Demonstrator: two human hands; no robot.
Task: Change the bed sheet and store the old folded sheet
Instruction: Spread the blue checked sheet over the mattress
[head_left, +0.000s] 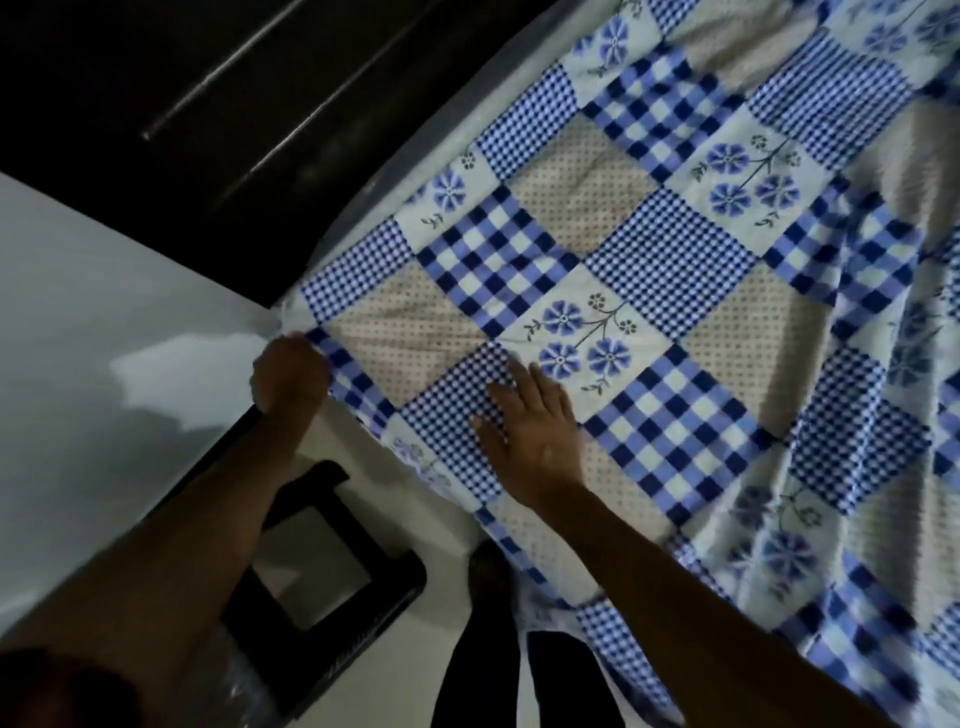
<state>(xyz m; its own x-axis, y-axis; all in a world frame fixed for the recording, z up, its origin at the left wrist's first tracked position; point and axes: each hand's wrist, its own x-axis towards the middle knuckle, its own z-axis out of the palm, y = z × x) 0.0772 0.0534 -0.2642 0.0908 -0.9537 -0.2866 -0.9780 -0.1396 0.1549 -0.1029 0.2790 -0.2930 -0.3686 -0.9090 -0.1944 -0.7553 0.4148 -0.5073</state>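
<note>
— Closest to us: two bare forearms, dark trouser legs (483, 665) below, and a black plastic stool (332, 566) on the pale floor (384, 499) beside the bed.
— Left hand (289, 375)?
— Fingers curled, gripping the corner of the patchwork bed sheet (649, 270) at the mattress corner, next to the white wall (104, 291). Blurred, so we log no finer detail.
— Right hand (532, 431)?
— Flat, fingers straight and spread, palm pressing a small-check square. It holds nothing.
— Where is the sheet?
— Spread over the bed: blue checks, dotted beige squares, flower panels. Its near edge hangs down the side and its right part is rumpled.
— Farthest?
— We note a dark cabinet (234, 62) with long metal handles (171, 122).
</note>
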